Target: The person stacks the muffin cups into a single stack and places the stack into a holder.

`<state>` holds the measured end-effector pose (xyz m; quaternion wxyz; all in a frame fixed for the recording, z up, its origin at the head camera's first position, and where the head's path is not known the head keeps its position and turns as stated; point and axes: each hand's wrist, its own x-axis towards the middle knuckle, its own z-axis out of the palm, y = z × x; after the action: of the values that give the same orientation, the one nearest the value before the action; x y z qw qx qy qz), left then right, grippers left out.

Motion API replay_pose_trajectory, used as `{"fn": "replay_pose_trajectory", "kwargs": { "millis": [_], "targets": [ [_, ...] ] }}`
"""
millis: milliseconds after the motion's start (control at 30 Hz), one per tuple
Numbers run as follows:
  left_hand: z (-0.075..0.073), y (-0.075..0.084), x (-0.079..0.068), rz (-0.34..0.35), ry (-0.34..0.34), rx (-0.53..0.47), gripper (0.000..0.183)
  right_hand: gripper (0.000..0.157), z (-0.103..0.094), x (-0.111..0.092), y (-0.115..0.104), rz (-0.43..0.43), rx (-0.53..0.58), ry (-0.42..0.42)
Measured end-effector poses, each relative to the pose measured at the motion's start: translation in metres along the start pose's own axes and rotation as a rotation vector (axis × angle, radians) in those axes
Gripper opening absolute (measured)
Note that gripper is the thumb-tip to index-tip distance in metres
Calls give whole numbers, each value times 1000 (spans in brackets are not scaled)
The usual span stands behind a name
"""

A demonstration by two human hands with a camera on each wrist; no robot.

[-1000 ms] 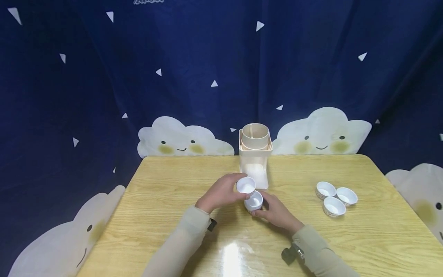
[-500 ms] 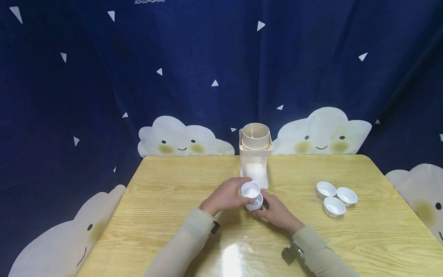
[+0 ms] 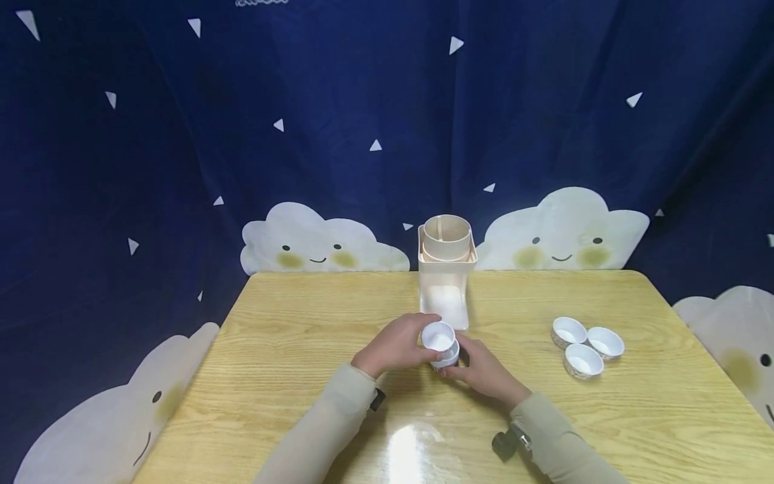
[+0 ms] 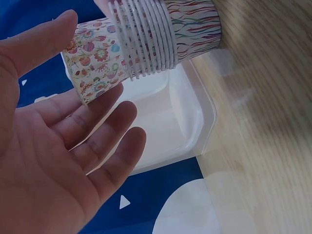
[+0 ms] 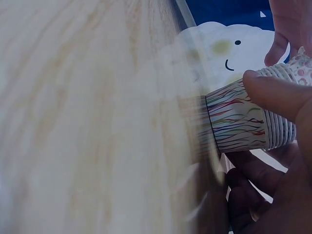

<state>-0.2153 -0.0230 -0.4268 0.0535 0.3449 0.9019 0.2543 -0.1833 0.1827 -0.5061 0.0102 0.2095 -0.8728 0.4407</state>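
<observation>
My left hand point(image 3: 396, 344) holds a flower-patterned paper cup point(image 4: 95, 61) between thumb and fingers at its rim. The lower part of this cup sits inside a nested stack of paper cups point(image 5: 239, 119), whose outermost cup has coloured wavy stripes. Several white rims show close together along the stack. Around the striped cup, near the tabletop, my right hand point(image 3: 486, 373) keeps its grip, thumb on one side and fingers on the other. Seen from the head, the white inside of the upper cup point(image 3: 438, 337) overlaps the stack below.
Just behind the hands stands a beige plastic stand point(image 3: 444, 282) with a round tube point(image 3: 446, 236) on top. Three white-lined cups point(image 3: 584, 361) are grouped on the right of the wooden table point(image 3: 314, 323). A blue curtain point(image 3: 338, 168) hangs behind the table.
My left hand has moved right and slightly down with the flowered cup, bringing it over and into the stack. My right hand has stayed in place round the stack.
</observation>
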Motion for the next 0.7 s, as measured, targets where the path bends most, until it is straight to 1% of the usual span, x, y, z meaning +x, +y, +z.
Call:
{"fn": "replay_pose_trajectory", "kwargs": {
  "millis": [200, 433, 700],
  "targets": [
    [-2, 2, -1, -12, -9, 7, 68, 63, -1, -1, 0, -1, -1, -2],
    [-3, 3, -2, 2, -20, 26, 71, 61, -1, 0, -2, 6, 24, 0],
    [-3, 0, -4, -24, -21, 26, 70, 64, 0, -1, -1, -17, 44, 9]
  ]
}}
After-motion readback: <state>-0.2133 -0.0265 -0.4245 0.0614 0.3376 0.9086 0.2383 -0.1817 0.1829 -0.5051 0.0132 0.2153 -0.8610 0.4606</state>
